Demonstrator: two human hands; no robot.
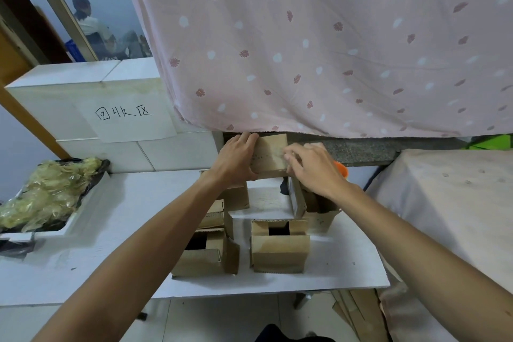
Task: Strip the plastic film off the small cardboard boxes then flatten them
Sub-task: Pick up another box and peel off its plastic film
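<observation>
Left hand (238,159) round a closed brown box (273,155), right hand (313,168) pinched on its edge.

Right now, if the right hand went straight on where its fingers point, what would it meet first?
The cardboard box that the left hand grips; fingertips of the right hand seem to touch it.

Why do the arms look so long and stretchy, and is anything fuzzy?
Head view: the wide-angle lens stretches both forearms toward the corners; the right hand looks slightly smeared at its fingertips, against the box that the left hand grips; light is soft and even, with no glare.
</observation>
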